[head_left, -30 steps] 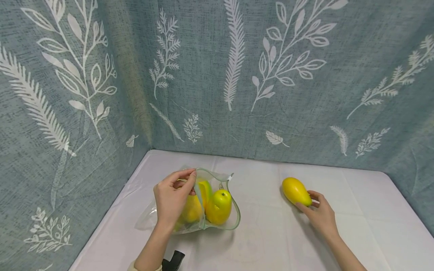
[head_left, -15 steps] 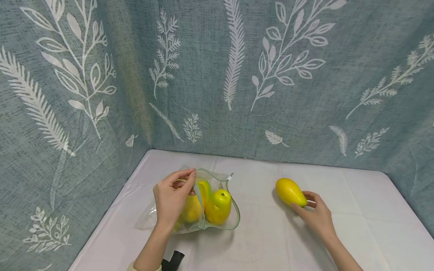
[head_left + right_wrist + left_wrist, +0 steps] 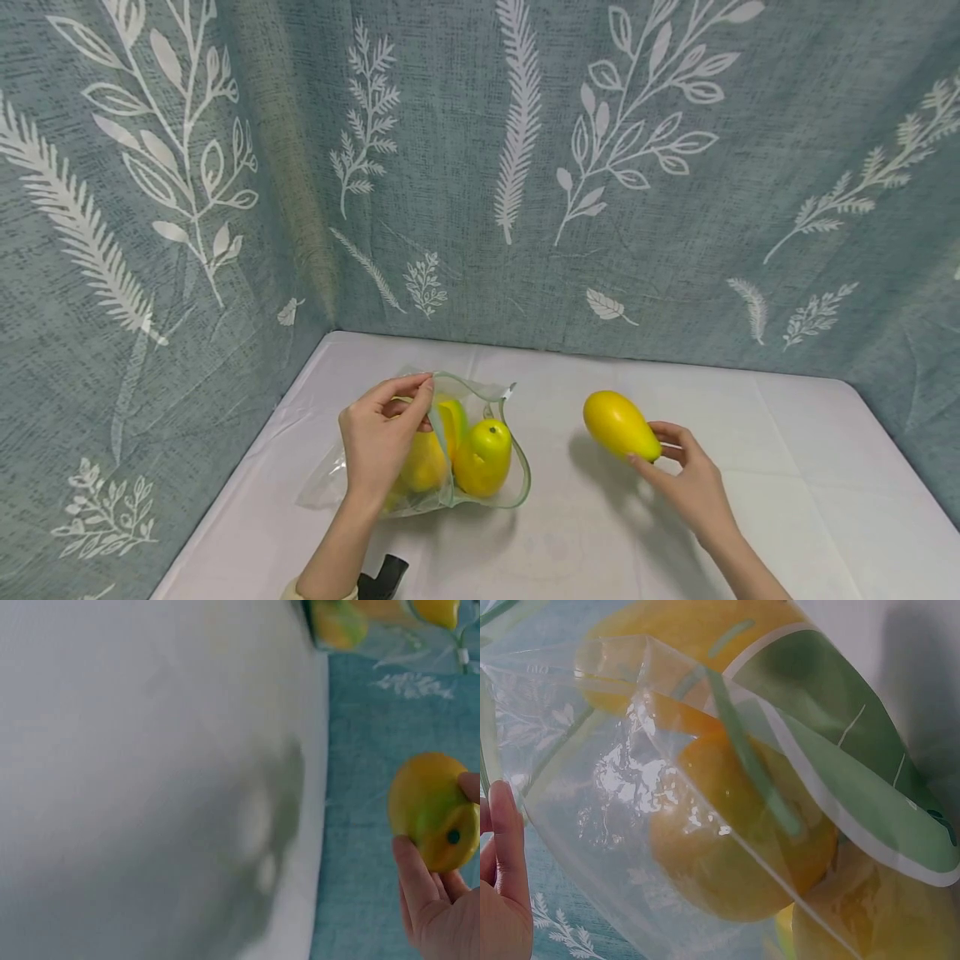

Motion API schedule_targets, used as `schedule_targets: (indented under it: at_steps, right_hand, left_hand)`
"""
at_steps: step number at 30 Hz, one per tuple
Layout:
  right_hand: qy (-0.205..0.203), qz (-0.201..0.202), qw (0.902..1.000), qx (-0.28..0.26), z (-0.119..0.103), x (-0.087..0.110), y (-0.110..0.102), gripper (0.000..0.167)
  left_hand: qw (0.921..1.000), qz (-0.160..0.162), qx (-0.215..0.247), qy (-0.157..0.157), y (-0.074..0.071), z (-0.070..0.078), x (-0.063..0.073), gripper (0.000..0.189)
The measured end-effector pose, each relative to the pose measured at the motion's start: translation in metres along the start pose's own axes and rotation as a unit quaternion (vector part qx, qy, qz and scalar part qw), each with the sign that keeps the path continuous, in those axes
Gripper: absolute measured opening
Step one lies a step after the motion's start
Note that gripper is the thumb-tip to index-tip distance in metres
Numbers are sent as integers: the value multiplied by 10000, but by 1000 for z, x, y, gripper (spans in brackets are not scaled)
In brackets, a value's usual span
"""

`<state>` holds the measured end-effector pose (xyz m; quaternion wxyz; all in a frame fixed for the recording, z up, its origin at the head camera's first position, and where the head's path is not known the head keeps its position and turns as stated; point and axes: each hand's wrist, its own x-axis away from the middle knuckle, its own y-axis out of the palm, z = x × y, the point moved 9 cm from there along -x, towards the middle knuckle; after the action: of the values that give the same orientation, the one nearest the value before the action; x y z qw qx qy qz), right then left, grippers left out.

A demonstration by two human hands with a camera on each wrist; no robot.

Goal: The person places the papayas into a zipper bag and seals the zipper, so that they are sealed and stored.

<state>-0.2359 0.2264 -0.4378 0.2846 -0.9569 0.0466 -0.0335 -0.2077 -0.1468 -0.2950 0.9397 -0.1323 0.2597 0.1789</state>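
My left hand (image 3: 378,446) pinches the upper edge of a clear zip bag (image 3: 326,485) with a pale green rim, its mouth standing open to the right. Several yellow mangoes (image 3: 482,460) with green tinges lie inside; the hand hides part of them. Through the film in the left wrist view, a rounded mango (image 3: 742,855) shows beside others. Right of the bag, my right hand (image 3: 693,492) grips another yellow mango (image 3: 617,423) by its greenish narrow end, thumb on the near side. Its shadow falls apart from it on the table. The right wrist view shows its dark stem spot.
A white cloth covers the table (image 3: 795,467). Blue-green curtains (image 3: 480,167) with white leaf prints hang behind it and along its left side. A black object (image 3: 386,577) sits at the front, beside the left forearm.
The right hand has carried its mango leftward toward the bag and up off the table. The left hand and the bag have stayed in place.
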Motion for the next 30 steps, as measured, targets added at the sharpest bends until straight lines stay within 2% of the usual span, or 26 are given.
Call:
schedule_targets:
  at_steps: [15,27,30]
  right_hand:
    - [-190,-329,9987,-327,-27,17,14,67]
    - [-614,-505,9954,-530,-49,35,23,54]
    - [-640,-623,9933,-736,-52,38,26,51]
  left_hand:
    - [10000,-11,-18,24,1,1,0,7]
    - [10000,15,-68,15,2,0,1,7]
    - [10000,11,-64,7,2,1,1,7]
